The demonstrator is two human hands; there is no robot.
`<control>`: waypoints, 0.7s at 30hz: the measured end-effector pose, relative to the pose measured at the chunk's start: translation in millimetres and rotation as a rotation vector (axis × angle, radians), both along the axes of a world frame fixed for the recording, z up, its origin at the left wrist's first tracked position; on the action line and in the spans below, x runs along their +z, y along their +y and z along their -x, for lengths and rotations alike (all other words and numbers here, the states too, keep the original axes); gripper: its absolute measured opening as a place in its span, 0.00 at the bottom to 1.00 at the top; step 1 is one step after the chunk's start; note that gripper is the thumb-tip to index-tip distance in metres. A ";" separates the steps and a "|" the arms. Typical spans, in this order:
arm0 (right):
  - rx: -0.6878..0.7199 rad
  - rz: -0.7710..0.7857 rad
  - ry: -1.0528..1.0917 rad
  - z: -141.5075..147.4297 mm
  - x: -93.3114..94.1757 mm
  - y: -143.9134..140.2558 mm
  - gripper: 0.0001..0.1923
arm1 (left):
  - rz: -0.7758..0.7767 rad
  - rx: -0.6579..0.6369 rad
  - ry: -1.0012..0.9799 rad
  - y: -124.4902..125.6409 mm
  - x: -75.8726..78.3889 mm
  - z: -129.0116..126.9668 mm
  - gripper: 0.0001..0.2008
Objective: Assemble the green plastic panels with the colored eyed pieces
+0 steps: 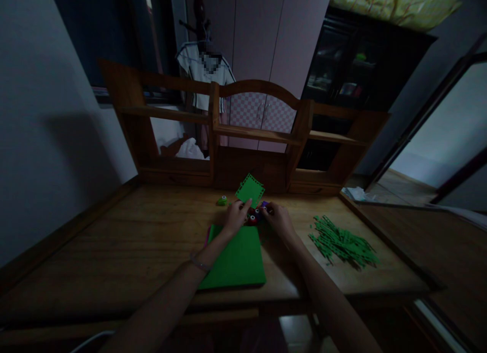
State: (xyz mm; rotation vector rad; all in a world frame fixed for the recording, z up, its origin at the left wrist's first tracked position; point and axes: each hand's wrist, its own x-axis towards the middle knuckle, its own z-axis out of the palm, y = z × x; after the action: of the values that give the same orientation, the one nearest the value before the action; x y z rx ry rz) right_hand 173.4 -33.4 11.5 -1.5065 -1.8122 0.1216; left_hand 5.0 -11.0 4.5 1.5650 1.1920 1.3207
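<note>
I watch the left hand (236,216) and right hand (278,218) work close together over small googly-eyed pieces (252,220), too dim to tell their grip, before a notch-edged green sheet (250,189) near the back edge of the wooden desk (125,241). A green stack (238,261) lies by the front edge, green strips (342,244) heaped toward the right.

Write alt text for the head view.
A person's left-hand grip and right-hand grip are at small googly-eyed red and dark pieces on a wooden desk. A green stack lies nearer, a pattern-edged green sheet beyond, and heaped green strips to the right.
</note>
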 end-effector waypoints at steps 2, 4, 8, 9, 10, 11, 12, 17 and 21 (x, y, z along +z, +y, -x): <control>-0.002 0.001 0.003 0.4 0.8 -0.8 0.10 | -0.005 0.002 0.002 0.0 -0.2 0.1 0.24; -0.006 -0.002 0.005 0.7 1.3 -1.4 0.10 | -0.009 0.002 0.008 -0.5 0.0 0.4 0.25; 0.009 -0.039 0.010 1.2 1.2 -1.9 0.10 | -0.007 0.008 0.019 -1.9 1.6 0.7 0.25; 0.012 -0.044 0.009 1.3 1.2 -2.0 0.09 | -0.008 0.009 0.018 -2.2 2.0 0.7 0.25; 0.015 -0.044 0.006 1.5 1.3 -2.2 0.09 | -0.009 0.007 0.017 -2.3 2.4 0.6 0.25; 0.018 -0.041 0.003 1.8 1.6 -2.5 0.09 | -0.009 0.003 0.015 -2.3 2.6 0.4 0.25; 0.020 -0.036 0.001 2.0 2.1 -2.8 0.09 | -0.010 0.001 0.013 -2.1 2.7 0.2 0.25; 0.031 0.013 -0.007 2.8 5.3 -4.9 0.10 | 0.004 0.013 0.023 0.1 0.3 -0.5 0.24; 0.018 0.040 -0.032 2.1 6.8 -5.2 0.10 | 0.009 0.008 0.034 0.4 -1.0 0.1 0.24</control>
State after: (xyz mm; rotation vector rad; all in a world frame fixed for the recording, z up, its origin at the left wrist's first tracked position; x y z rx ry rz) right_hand 171.3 -38.6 18.4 -1.5282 -1.8590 0.1443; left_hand 4.9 -10.6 3.5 1.5839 1.2251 1.2969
